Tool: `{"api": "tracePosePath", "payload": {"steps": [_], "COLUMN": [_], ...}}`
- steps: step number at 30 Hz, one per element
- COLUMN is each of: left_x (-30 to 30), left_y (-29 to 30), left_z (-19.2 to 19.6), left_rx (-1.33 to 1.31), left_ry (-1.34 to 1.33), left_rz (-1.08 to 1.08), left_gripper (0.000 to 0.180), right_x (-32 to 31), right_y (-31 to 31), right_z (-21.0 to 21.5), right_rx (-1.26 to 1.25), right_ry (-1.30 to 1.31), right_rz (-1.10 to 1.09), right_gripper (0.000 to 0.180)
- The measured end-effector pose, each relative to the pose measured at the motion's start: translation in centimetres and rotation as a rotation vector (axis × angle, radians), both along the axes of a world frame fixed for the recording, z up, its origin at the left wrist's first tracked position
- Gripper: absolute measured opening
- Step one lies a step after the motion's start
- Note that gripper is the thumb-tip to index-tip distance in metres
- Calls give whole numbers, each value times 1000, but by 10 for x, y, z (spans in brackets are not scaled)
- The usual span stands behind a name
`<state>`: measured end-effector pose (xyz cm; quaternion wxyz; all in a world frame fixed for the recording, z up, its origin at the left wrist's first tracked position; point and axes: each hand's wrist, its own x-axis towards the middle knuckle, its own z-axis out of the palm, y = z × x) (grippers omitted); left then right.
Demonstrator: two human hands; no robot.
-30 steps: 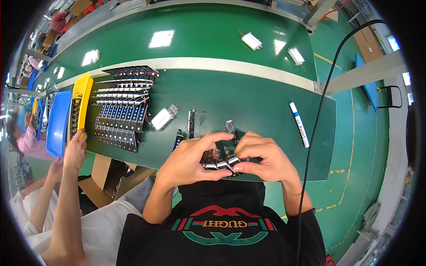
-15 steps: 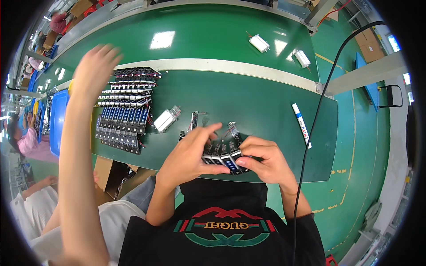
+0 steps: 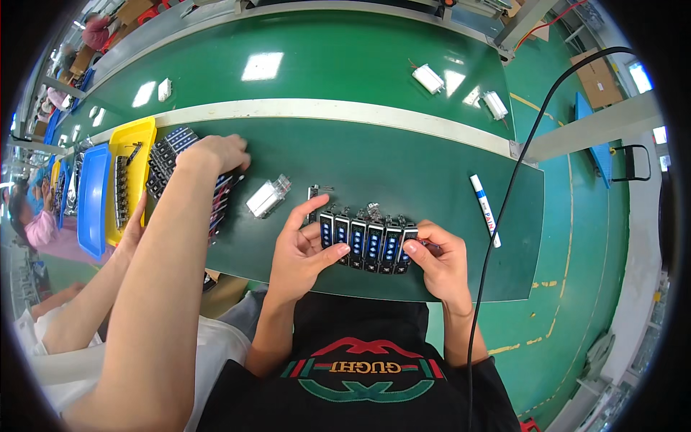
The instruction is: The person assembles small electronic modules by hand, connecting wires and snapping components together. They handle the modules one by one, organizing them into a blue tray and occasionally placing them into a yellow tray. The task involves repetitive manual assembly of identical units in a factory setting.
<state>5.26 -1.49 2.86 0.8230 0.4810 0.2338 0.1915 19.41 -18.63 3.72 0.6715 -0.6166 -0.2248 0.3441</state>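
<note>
Far L, yellow tray (image 3: 140,132) w/ a strip in it; co-worker's hand (image 3: 216,154) at the stacked strips (image 3: 170,147). On the bench (image 3: 403,162), a loose black pc (image 3: 312,196), not in my row. My L grip (image 3: 296,261) & R grip (image 3: 445,265) pinch the 6-module strip (image 3: 368,245) near its ends, btwn them: row looks joined; back wiring, can't tell. Paint marker (image 3: 485,207) lies R, apart.
</note>
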Motion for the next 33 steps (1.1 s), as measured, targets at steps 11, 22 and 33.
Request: {"api": "tracePosePath", "payload": {"steps": [11, 22, 33], "left_x": [13, 6, 27], "left_y": [-29, 2, -51], "left_z": [-2, 4, -14], "left_rx": [336, 170, 155], "left_ry": [81, 11, 116], "left_rz": [157, 138, -167], "left_gripper": [61, 53, 51], "right_x": [-4, 22, 21], "right_y": [10, -15, -34], "right_z": [-9, -18, -20], "right_rx": [-253, -37, -79], "right_ry": [-633, 159, -238], "right_rz": [-246, -153, -465], "right_gripper": [14, 12, 10]}}
